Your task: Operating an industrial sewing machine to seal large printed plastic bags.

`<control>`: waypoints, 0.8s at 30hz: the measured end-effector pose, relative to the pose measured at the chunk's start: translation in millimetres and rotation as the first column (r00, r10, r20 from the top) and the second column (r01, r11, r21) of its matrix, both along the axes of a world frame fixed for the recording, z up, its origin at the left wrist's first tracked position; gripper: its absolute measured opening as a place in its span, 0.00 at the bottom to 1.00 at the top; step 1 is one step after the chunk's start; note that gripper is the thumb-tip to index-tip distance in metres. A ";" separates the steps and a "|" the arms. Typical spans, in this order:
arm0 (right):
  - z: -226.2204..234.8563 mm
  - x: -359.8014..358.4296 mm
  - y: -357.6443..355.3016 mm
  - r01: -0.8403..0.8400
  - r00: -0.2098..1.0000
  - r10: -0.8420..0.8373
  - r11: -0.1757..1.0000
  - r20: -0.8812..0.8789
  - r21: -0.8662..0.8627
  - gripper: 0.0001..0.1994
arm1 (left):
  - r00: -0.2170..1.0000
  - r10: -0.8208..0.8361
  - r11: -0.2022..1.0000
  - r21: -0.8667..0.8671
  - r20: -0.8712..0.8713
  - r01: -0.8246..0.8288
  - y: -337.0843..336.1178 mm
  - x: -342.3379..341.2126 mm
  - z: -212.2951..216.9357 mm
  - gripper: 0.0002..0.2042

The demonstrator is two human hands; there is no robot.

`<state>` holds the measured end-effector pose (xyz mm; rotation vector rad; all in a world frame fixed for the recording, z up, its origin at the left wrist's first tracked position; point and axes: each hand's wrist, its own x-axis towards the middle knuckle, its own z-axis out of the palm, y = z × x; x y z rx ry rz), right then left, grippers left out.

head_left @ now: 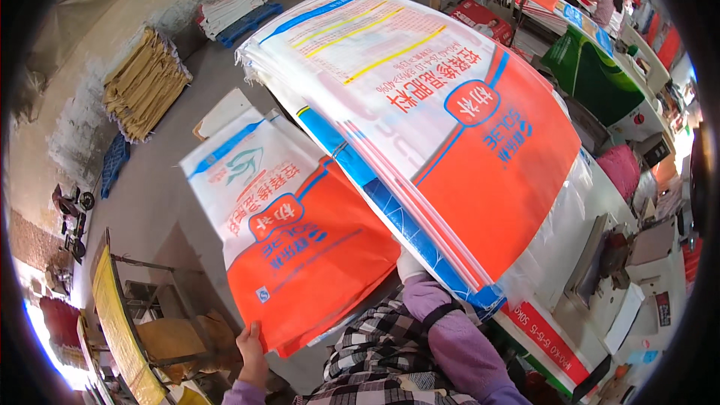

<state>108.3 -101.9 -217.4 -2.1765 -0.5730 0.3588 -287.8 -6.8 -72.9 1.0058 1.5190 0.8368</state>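
A white and orange woven sack (300, 247) with blue bands lies slanted, spread out left of a stack. My left hand (253, 352) is closed on its near left corner, thumb on top. My right hand (409, 264), in a white glove, is at the sack's right corner, against the stack's side. Its fingers are hidden, so its grip cannot be made out. The tall stack of similar folded sacks (480, 202) lies on the worktable to the right, with blue and pink edges showing along its side.
A sewing machine (600, 259) sits on the white table (559, 330) at right. Brown sacks (146, 82) are piled by the left wall, with white sacks (234, 9) on a blue pallet farther back. A yellow-covered metal frame (124, 322) stands near left. A scooter (71, 221) is parked beyond.
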 end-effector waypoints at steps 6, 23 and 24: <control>60.2 -13.2 23.4 0.060 0.989 -0.104 0.937 0.110 0.345 0.22 | 0.868 -0.072 0.922 -0.299 0.492 0.246 51.7 8.4 -55.5 0.23; 42.1 -5.8 -18.6 -0.145 0.894 0.192 0.979 0.404 -0.143 0.30 | 0.322 -0.941 0.336 -0.411 -0.104 0.848 -49.3 117.4 -118.7 0.29; 67.4 -25.0 9.3 -0.197 0.885 0.224 0.974 0.407 -0.108 0.29 | 0.127 -0.931 0.258 -0.369 -0.343 0.893 -1.9 46.1 -233.2 0.30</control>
